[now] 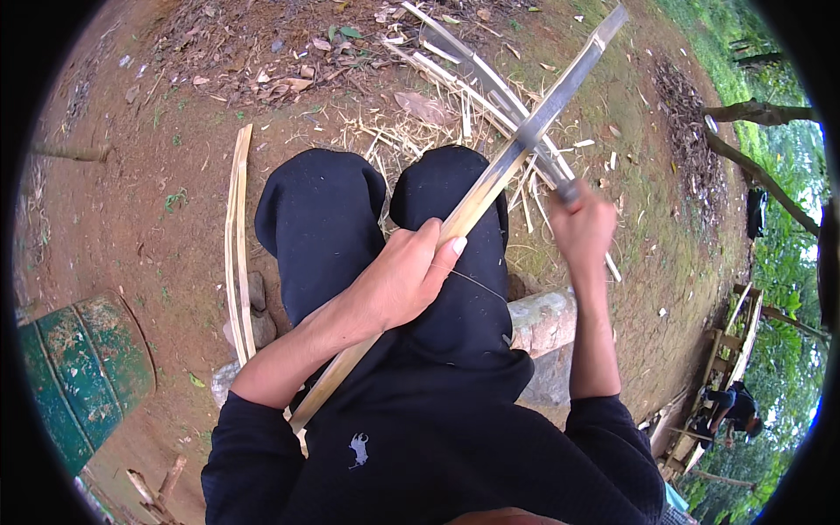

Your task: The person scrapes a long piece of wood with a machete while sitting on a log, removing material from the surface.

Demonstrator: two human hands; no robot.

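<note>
Over the knees, the left hand (pixel 404 278) is wrapped around a bamboo strip (pixel 490 188) while the right hand (pixel 582 229) grips a knife (pixel 490 87) crossing it.

We look straight down from our head-worn fisheye camera, close over our black-trousered knees (pixel 385 227) and the bare brown earth ground (pixel 140 219). The rim bends and darkens; the view tilts rightward towards distant green trees (pixel 787 262). Just this single view.
</note>
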